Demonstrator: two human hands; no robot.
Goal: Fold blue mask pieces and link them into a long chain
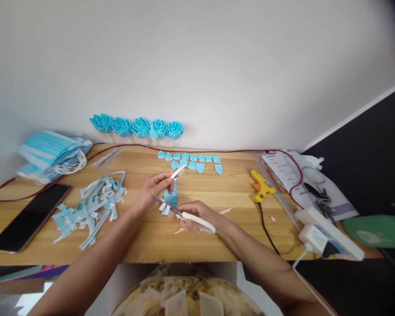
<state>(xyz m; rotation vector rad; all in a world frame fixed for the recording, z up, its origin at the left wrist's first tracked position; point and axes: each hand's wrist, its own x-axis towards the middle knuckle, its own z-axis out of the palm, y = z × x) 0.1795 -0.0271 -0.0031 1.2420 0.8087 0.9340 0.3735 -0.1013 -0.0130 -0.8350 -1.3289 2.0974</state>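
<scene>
On the left, the phone (29, 217) lies near the front edge of the tabletop (151, 250), so a bump from the left arm (115, 241) could knock it down. That arm is also close to the messy heap of scraps (108, 199), and a sleepy elbow could spread them about. The left hand (158, 183) pinches a thin white strip (178, 171) up over the middle of the tabletop. If the pinch is weak, the strip could slip out. The right hand (197, 213) grips the white-handled scissors (197, 219), and their pointy end is very near the left wrist, so a slip could poke the skin. Farther right, the glue gun (262, 186) has a black cord (262, 224) that runs to the front edge. If the right arm (260, 256) catches it, the gun could get dragged.

Now I count: one heap of blue masks (48, 151), too bunched to count, one phone, and too many scraps to count. Then five blue paper-like roses (141, 127), one pile of blue bits (170, 197), eight little blue petals (193, 157) in the back row and five in the front row, one strip, one pair of scissors, one glue gun and one power strip (334, 235).
</scene>
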